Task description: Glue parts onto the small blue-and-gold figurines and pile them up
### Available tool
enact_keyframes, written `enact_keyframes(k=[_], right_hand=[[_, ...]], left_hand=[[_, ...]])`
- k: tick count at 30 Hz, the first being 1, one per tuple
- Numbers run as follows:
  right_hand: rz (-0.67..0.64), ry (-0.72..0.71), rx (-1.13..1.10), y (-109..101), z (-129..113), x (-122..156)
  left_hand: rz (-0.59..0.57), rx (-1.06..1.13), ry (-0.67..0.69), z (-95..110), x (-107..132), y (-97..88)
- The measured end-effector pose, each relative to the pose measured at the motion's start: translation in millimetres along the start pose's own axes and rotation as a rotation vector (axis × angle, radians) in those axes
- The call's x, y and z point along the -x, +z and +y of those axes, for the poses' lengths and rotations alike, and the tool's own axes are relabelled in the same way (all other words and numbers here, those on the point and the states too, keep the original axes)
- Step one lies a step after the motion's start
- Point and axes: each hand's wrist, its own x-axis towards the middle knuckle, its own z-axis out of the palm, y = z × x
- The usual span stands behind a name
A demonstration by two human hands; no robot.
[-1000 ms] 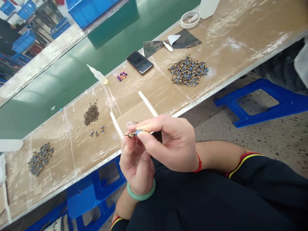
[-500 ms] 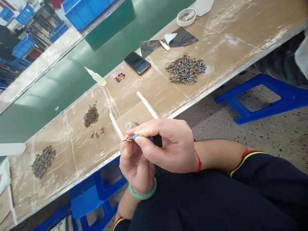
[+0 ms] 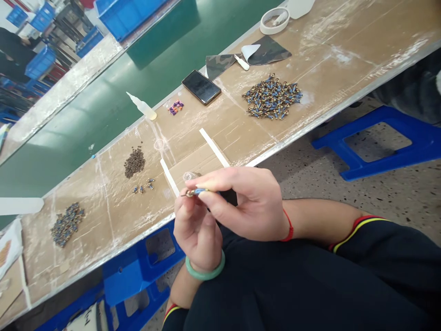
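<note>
Pinched between thumb and forefinger of my right hand [image 3: 246, 202] is a small blue and gold piece [image 3: 200, 191], held nearly level above the table edge. A thin dark end of it lies at the fingertips of my left hand [image 3: 198, 232]. My left fingers are curled, and whether they grip a separate small part is too small to tell. Beyond my hands are a pile of small brown discs [image 3: 134, 162] and several loose blue and gold pieces [image 3: 141, 188]. A clear round object [image 3: 189, 176] is partly hidden behind my right fingers.
Larger piles of blue and gold pieces lie right [image 3: 272, 97] and left [image 3: 67, 224] on the brown-covered table [image 3: 138, 225]. Along its far side are a squeeze bottle [image 3: 143, 107], a phone [image 3: 201, 87], purple-orange bits [image 3: 175, 107] and a tape roll [image 3: 274, 21]. Blue stools [image 3: 375, 138] stand below.
The view has shifted slightly, so the table things sit a little further right. Both hands keep their hold at the small piece, which appears slightly more level.
</note>
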Motion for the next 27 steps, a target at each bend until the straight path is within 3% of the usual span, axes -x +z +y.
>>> enact_keyframes(k=[3,6,8,11,14,16,21,24,27], right_hand=[[-0.005,-0.322,0.219,-12.0,17.8,-1.6],[0.102,-0.596,0.461,-25.0,34.0,-4.7],[0.170,-0.662,0.554,-31.6,40.1,-6.6],[0.154,-0.712,0.641,-37.5,46.0,-6.6],[0.124,-0.685,0.691,-44.6,59.4,0.2],[0.141,-0.595,0.776,-55.8,76.1,8.1],[0.172,-0.309,1.076,-110.9,125.7,25.4],[0.155,-0.176,1.175,-135.9,142.7,28.9],[0.087,-0.058,1.201,-142.0,149.2,29.9]], left_hand=[[-0.056,0.010,0.104,5.0,-10.6,7.2],[-0.067,0.051,0.058,10.3,-21.5,7.1],[0.011,0.058,0.027,11.6,-25.4,5.5],[0.126,0.046,-0.022,10.1,-28.2,2.3],[0.190,0.034,-0.059,7.9,-32.2,-7.0],[0.252,0.015,-0.076,6.4,-36.6,-19.2],[0.480,-0.036,-0.110,-3.4,-50.2,-58.4],[0.505,-0.041,-0.119,-9.3,-55.0,-73.0],[0.485,-0.077,-0.138,-11.3,-57.6,-78.8]])
